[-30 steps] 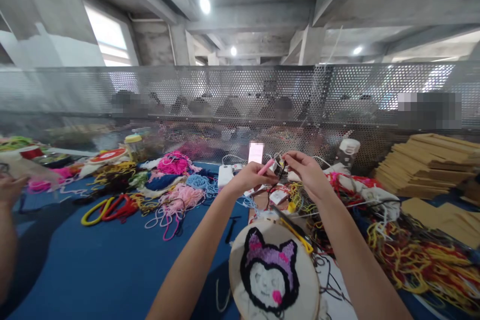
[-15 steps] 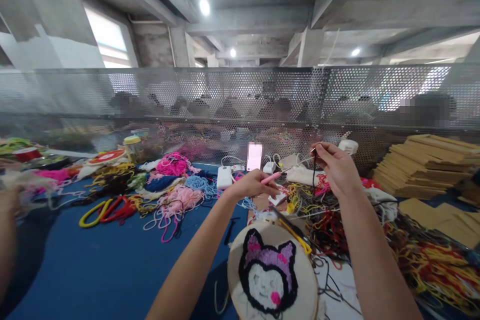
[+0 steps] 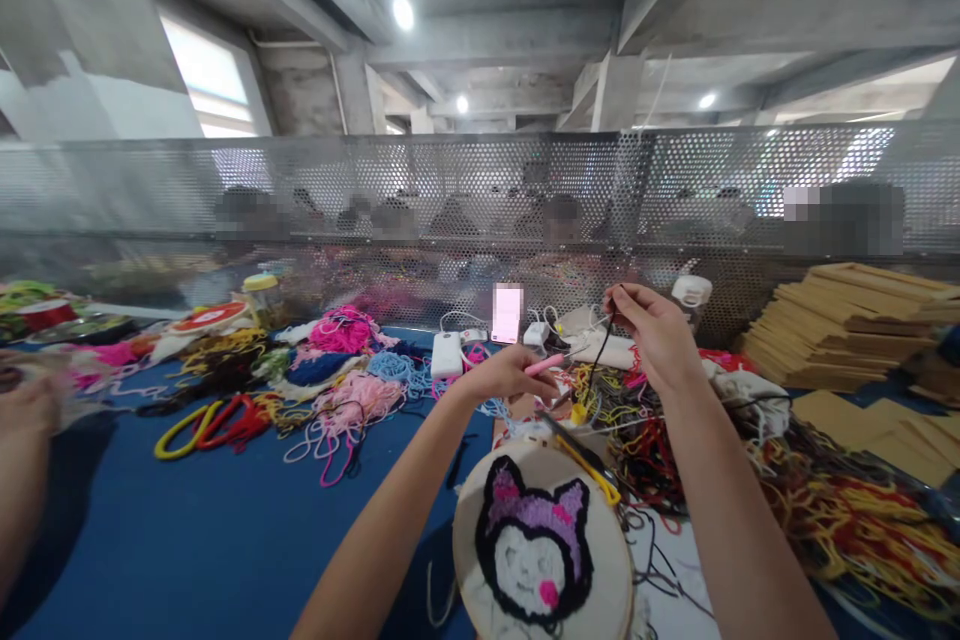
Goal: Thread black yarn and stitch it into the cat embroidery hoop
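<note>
A: Layout, biggest first?
B: Perforated metal partition (image 3: 450, 190) across the back. Blue table (image 3: 225, 530) in front of it. Tangled red-and-yellow yarn (image 3: 877, 520) on my right, stack of brown sheets (image 3: 840, 330) behind that.

A: Arms?
B: Both stretched forward over the table. Left forearm (image 3: 394, 510) angles up and inward; right forearm (image 3: 727, 500) leans inward too, its hand higher than the other. Hoop (image 3: 615, 540) sits between them, close to me: pale cloth, purple, black and white stitched face. Neither hand touches it.

A: Hands?
B: Right hand (image 3: 652, 330) is raised, wrist up, thumb and fingertips pinched together. Left hand (image 3: 510, 375) is lower, back of it up, wrist bent, fingers curled, pointing right. Phone (image 3: 506, 313) stands just beyond it.

A: Holding what?
B: Left grips a pink-handled tool (image 3: 544, 366), thin end aimed right, out past the hoop's far edge. Right pinches a black strand (image 3: 602, 345); it hangs down just right of the tool.

A: Strand through the tool?
B: Can't tell, too fine to see.
</note>
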Demonstrator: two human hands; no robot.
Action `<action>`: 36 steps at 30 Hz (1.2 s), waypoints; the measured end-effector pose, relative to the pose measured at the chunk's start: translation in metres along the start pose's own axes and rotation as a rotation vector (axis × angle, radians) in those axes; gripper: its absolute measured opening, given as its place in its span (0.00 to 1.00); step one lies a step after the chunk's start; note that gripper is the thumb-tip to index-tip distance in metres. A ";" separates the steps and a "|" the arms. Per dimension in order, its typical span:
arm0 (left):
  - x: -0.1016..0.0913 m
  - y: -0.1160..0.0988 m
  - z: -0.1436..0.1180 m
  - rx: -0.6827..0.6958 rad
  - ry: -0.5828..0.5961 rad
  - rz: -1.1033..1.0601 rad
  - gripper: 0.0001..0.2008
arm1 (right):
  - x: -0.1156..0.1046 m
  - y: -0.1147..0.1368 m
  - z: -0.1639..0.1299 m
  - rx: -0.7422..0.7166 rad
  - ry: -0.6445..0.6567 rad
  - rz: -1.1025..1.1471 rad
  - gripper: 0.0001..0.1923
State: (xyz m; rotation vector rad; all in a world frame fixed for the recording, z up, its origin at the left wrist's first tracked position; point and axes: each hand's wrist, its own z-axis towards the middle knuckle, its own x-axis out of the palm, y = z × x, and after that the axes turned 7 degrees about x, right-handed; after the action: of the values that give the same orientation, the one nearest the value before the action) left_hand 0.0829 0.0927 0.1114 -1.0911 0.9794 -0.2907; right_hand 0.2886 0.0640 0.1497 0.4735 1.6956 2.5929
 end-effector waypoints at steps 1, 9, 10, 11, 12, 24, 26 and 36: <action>-0.001 0.000 0.000 -0.006 0.018 -0.007 0.16 | 0.001 0.000 0.000 0.000 0.008 -0.006 0.12; -0.016 -0.020 -0.007 0.143 -0.494 -0.191 0.16 | 0.036 -0.011 -0.017 0.082 0.225 -0.106 0.11; -0.018 -0.025 -0.010 0.181 -0.546 -0.196 0.15 | 0.044 -0.014 -0.021 0.100 0.273 -0.115 0.11; -0.021 -0.029 -0.013 0.208 -0.558 -0.195 0.15 | 0.052 -0.016 -0.026 0.115 0.314 -0.120 0.11; -0.024 -0.033 -0.017 0.221 -0.545 -0.186 0.13 | 0.059 -0.019 -0.031 0.133 0.357 -0.123 0.11; -0.040 -0.036 -0.035 0.185 -0.402 -0.218 0.09 | 0.072 -0.019 -0.046 0.243 0.466 -0.030 0.11; -0.039 -0.035 -0.033 0.207 -0.381 -0.266 0.09 | 0.073 -0.019 -0.046 0.245 0.477 -0.025 0.10; -0.043 -0.036 -0.032 0.301 -0.599 -0.436 0.05 | 0.074 -0.025 -0.045 0.357 0.431 -0.003 0.14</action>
State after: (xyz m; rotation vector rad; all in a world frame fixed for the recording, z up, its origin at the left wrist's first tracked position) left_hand 0.0424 0.0839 0.1610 -1.0169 0.1508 -0.4170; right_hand 0.2030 0.0467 0.1285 -0.1065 2.2998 2.5233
